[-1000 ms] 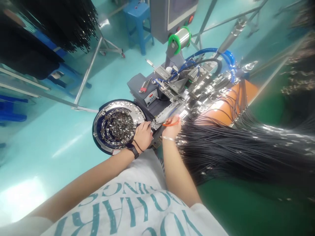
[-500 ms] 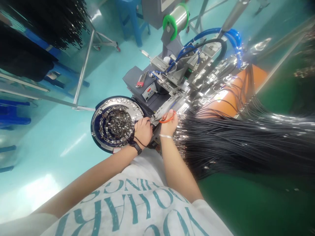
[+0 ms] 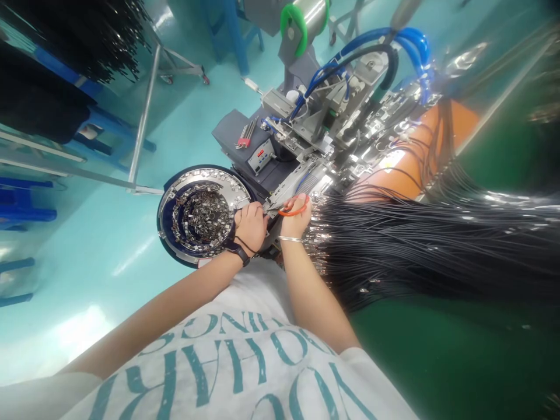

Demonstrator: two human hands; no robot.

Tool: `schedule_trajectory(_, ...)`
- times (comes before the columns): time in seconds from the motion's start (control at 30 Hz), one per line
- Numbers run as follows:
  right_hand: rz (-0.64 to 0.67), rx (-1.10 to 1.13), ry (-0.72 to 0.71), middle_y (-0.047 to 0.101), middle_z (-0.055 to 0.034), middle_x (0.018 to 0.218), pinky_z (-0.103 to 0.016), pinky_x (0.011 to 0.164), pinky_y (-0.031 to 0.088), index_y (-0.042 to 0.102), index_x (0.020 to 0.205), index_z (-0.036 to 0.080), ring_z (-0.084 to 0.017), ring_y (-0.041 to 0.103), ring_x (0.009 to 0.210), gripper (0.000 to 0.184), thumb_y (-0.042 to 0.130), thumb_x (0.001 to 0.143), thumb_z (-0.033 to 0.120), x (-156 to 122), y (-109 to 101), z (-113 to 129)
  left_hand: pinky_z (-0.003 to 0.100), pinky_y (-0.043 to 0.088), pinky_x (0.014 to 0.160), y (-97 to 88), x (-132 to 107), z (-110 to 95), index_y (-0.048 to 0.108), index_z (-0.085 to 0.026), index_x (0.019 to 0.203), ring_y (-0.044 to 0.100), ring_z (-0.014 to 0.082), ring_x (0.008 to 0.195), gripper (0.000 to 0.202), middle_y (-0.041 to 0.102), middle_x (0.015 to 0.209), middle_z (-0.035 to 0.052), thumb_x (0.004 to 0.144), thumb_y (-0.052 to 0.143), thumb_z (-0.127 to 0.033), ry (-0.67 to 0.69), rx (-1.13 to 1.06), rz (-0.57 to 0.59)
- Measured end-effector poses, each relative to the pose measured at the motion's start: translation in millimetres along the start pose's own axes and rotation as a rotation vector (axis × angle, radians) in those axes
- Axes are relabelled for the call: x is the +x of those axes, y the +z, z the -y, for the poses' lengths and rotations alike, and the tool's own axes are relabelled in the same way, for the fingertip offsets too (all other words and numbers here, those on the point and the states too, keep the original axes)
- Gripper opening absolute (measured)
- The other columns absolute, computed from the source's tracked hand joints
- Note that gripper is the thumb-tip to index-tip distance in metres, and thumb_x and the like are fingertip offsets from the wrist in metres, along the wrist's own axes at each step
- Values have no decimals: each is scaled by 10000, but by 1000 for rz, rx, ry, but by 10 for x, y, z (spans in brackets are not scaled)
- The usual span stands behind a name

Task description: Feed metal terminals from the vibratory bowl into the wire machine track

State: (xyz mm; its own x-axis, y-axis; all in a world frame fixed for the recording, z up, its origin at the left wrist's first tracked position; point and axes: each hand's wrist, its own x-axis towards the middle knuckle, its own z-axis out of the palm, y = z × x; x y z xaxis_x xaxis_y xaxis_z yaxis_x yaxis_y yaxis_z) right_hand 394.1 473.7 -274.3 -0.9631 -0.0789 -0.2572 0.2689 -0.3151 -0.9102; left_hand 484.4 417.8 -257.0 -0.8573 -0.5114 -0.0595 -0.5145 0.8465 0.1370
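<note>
Presently, the right hand [image 3: 297,218] grips an orange-handled tool [image 3: 286,213], three o'clock from the left hand [image 3: 251,226], whose grip I cannot tell; at nine o'clock, a round, silver-rimmed bowl [image 3: 235,195] holds small metal parts [image 3: 205,217].

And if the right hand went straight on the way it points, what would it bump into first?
Probably the silvery metal rail just beyond the right hand, though depth is unclear.

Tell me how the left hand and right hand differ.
The left hand has a dark watch at its wrist; the right hand, a silvery bangle. The right hand grips an orange-handled tool; the left hand lies by the round bowl, its hold unclear. Both are ungloved, close together.
</note>
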Motion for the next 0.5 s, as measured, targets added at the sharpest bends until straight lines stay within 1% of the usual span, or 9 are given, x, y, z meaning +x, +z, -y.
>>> schedule_trajectory(0.13, -5, 11, -9, 434, 70, 587, -229, 566, 424, 401, 704, 217, -85, 507, 576, 343, 409, 914, 488, -27, -4, 34, 408, 314, 952, -6, 3, -8, 579, -164, 1001, 471, 268, 1123, 224, 545, 1230, 114, 915, 424, -300, -8, 16, 18)
schedule_trajectory(0.37, 5, -57, -32, 447, 69, 592, -233, 602, 437, 407, 700, 216, -81, 502, 574, 351, 404, 915, 494, -28, -18, 54, 411, 315, 934, -25, 3, -17, 572, -166, 1005, 479, 261, 1089, 220, 557, 1214, 87, 918, 432, -311, 5, 33, -2)
schedule_trajectory(0.5, -18, -93, -46, 462, 67, 600, -245, 618, 443, 423, 709, 217, -90, 510, 575, 347, 409, 909, 499, -25, -9, 42, 409, 305, 933, -23, 13, -17, 582, -159, 1013, 481, 266, 1089, 222, 555, 1214, 106, 909, 447, -300, -1, 29, 7)
